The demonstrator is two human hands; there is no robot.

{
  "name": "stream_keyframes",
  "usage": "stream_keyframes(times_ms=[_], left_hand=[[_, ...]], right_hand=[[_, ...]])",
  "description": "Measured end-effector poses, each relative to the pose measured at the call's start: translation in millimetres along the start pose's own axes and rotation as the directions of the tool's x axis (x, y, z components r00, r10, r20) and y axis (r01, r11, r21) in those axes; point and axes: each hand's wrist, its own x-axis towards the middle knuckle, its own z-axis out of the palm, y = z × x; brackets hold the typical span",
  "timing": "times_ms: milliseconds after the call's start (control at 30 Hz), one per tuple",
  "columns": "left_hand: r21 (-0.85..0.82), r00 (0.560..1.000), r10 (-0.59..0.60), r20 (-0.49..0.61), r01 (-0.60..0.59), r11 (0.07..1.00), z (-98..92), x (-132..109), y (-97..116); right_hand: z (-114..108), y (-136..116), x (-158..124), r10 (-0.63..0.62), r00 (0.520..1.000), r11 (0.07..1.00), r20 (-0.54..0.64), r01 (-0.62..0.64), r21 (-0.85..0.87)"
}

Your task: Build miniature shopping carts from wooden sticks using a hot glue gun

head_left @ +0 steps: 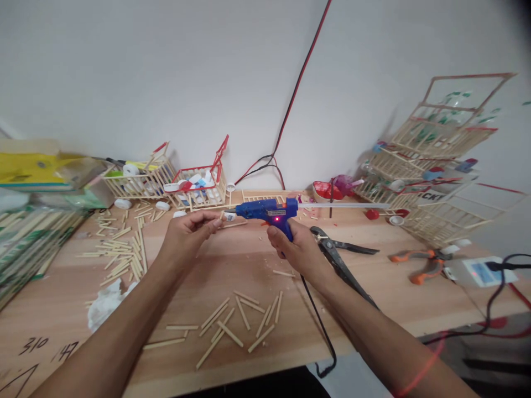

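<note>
My right hand (296, 243) is wrapped round the handle of a blue hot glue gun (263, 210), whose red light glows. A long clear glue stick (344, 205) sticks out of its back end. The nozzle points left, close to the fingertips of my left hand (197, 225). Those fingers pinch a short wooden stick (222, 215), of which only the end shows. Whether the nozzle touches it, I cannot tell. Below my hands, several loose cut wooden sticks (230, 334) lie on the wooden table (199, 276).
Small stick-built carts (199, 188) with bottles stand along the wall, beside a taller tiered rack (440, 149) at right. Black pliers (332, 251), orange-handled pliers (427, 265) and a white power socket (477, 272) lie right. A stick pile (124, 254) and crumpled tissue (105, 304) lie left.
</note>
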Motion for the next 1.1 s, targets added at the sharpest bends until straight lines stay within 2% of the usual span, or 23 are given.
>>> stream_keyframes(times_ms=[500, 800, 1100], left_hand=[[0.057, 1.0, 0.018, 0.012, -0.018, 0.998, 0.2, -1, -2], [0.021, 0.999, -0.029, -0.024, 0.03, 0.999, 0.4, -1, 0], [0.028, 0.999, -0.049, -0.005, 0.049, 0.998, 1.6, -3, 1]], right_hand=[[-1, 0, 0, -0.008, 1.0, 1.0, -0.026, 0.007, -0.011], [-4, -10, -3, -0.058, 0.998, 0.982, -0.014, 0.054, -0.179], [-3, -10, -3, -0.105, 0.994, 0.97, -0.02, 0.098, -0.222]])
